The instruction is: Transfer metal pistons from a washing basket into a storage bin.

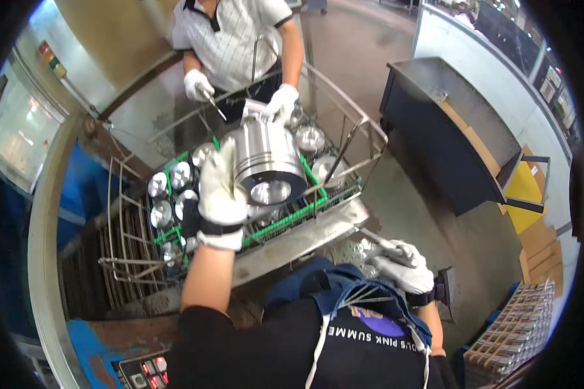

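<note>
My left hand, in a white glove with a black wrist strap, grips the side of a large shiny metal piston, its fingers stretched along the wall. The piston is tilted above a wire basket, with ring grooves and a bright round crown facing me. My right hand, also gloved, is closed around a grey tool with a thin nozzle, like an air blow gun, to the right of the basket. Across from me, a co-worker's gloved hand is at the piston's far end; their other hand holds a thin pointed tool.
Several more pistons stand in the basket between green dividers. Metal rails rise around it. A dark bin stands at right, a metal rack at lower right. Lit buttons are at lower left.
</note>
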Action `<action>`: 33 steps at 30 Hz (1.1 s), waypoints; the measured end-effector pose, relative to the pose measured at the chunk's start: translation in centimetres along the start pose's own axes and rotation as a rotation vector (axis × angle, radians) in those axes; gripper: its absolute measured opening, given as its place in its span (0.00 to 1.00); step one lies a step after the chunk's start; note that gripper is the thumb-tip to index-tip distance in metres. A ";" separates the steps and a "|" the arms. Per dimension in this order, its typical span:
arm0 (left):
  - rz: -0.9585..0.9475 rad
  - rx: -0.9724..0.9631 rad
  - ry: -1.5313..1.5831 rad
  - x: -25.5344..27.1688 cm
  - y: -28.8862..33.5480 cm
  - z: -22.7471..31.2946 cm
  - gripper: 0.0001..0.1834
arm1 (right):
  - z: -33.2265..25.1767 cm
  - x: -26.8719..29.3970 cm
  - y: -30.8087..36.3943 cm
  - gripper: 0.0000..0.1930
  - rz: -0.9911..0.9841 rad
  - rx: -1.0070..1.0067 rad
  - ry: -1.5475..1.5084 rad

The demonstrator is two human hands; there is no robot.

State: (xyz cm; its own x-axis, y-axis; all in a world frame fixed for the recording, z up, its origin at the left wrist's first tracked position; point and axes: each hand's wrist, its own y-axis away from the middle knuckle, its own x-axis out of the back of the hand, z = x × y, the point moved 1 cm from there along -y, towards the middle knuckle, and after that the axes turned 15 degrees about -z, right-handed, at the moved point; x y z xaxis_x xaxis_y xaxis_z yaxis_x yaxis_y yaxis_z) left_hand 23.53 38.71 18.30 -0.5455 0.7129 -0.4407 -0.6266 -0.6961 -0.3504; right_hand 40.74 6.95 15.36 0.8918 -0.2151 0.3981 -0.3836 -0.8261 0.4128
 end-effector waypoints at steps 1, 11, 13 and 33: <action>-0.068 0.103 0.073 -0.3 -0.8 1.2 0.29 | -2.0 -0.2 0.3 0.11 -0.176 0.243 -0.063; 0.115 0.351 0.012 5.2 -6.8 -4.1 0.08 | -5.7 -1.6 -5.3 0.10 -0.364 0.448 0.227; 0.004 0.350 -0.039 6.2 -7.9 -6.9 0.08 | -5.5 -2.2 -6.4 0.11 -0.144 0.217 -0.119; -0.232 0.537 0.032 10.8 -12.4 -23.9 0.22 | -5.7 -3.3 -7.2 0.22 0.025 -0.388 0.106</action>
State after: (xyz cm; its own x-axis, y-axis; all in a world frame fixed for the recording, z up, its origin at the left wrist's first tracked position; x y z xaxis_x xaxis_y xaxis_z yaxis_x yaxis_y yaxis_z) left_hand 38.73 53.03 -1.85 -0.3482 0.8328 -0.4303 -0.9266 -0.3753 0.0234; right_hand 39.21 16.58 15.75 0.8591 -0.1611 0.4857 -0.4851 -0.5589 0.6726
